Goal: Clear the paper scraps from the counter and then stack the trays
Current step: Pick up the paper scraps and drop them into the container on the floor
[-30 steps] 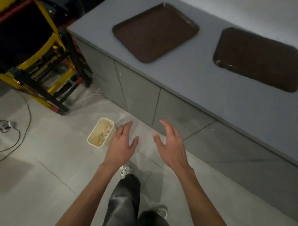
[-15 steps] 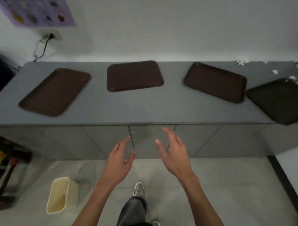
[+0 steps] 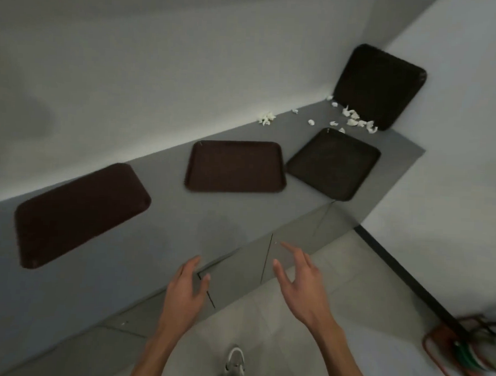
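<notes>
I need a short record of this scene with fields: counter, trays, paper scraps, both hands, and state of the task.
counter: grey, along a white wall
flat trays: left tray, middle tray, right tray; brown, none stacked
fourth tray: leaning tray, propped against the wall in the far corner
paper scraps: white, on the counter below the leaning tray
left hand: open, empty
right hand: open, empty
task state: scraps not cleared, trays not stacked

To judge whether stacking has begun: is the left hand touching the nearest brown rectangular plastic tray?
Apart: head view shows grey counter between left hand and brown tray.
</notes>
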### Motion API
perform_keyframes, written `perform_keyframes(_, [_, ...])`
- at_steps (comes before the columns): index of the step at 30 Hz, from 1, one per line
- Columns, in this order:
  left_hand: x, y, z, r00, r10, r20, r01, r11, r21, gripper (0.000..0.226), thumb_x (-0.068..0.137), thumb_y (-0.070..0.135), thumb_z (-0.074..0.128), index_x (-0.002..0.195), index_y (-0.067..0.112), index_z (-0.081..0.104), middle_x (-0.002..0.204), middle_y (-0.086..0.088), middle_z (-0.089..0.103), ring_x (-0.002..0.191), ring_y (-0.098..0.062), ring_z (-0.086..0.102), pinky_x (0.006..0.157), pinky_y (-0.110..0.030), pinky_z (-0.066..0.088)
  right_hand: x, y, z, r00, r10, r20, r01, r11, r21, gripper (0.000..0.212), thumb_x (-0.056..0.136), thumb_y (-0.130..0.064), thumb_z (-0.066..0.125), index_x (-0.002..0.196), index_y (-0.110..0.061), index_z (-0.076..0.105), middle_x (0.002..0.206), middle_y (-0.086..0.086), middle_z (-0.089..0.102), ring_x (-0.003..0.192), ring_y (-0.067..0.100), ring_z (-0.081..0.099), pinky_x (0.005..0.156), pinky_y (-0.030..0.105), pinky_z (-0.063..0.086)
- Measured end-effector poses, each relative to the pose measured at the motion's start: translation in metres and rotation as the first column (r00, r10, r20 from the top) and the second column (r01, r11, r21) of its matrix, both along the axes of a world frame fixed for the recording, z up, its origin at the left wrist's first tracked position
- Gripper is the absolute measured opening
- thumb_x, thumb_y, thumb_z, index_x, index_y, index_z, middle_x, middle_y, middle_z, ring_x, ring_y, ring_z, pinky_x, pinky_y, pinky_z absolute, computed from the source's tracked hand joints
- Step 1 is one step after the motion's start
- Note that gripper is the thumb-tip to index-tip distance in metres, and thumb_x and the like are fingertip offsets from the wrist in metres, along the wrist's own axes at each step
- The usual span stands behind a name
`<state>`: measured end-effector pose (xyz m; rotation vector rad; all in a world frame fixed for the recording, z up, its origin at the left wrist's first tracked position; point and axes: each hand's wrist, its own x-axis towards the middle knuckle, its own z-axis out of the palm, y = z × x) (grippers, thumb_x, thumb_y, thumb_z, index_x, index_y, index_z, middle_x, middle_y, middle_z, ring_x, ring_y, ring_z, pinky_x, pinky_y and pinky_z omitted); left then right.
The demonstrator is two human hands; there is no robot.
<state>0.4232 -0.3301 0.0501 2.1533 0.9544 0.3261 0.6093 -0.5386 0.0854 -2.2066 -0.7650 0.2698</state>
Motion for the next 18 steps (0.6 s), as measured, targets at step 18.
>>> perform_keyframes(18, [0.336,0.026,-0.016,0.950,-0.309,-0.030,0.311,0.948,0.066,0.035,0.094,0.039,0.057,0.118,0.017,0.071,0.117,0.000,0.073,0.108,-0.019,0.068,0.098,-0.019,0.041,0.260,-0.036,-0.020,0.949,-0.305,-0.073,0.301,0.952,-0.060,0.040,0.105,-0.044,0.057,0.143,-0.034,0.054,0.142,-0.008,0.061,0.126,0.008,0.058,0.103,0.026,0.045])
